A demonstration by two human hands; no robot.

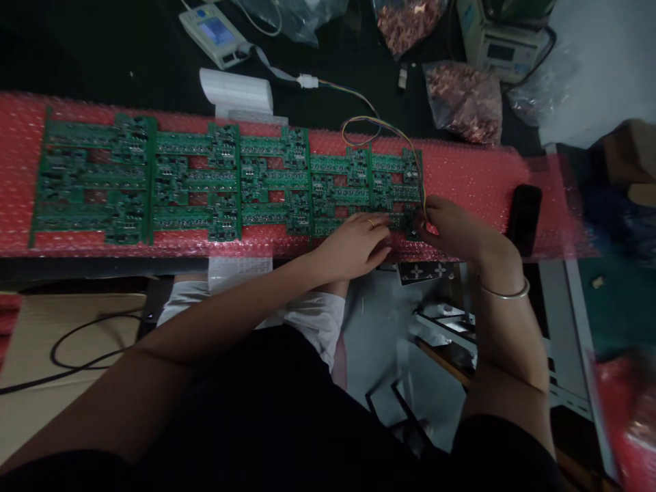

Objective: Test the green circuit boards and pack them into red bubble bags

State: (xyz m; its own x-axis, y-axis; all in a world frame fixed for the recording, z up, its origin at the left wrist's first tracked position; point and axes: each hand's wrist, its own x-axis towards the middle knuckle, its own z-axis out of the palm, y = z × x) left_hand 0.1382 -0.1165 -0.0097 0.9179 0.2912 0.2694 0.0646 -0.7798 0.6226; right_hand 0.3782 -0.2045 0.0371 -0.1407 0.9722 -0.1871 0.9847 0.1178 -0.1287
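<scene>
Several green circuit board panels (195, 179) lie in a row on pink bubble wrap (466, 174). My right hand (448, 222) is closed at the right end of the row, its fingertips pinching the end of a multicoloured wire cable (421, 171). The cable's tip is hidden by the fingers, close against the last board (394, 178). My left hand (356, 244) rests on the lower edge of the boards just left of it, fingers loosely spread and bent over the edge. From the right hand the cable loops back to a white connector (307, 81).
A small device with a lit screen (218, 31) stands at the back left, wired to the connector. Bags of copper-coloured parts (464, 99) and a boxy instrument (505, 51) are at the back right. A black phone-like object (525, 212) lies on the wrap at right.
</scene>
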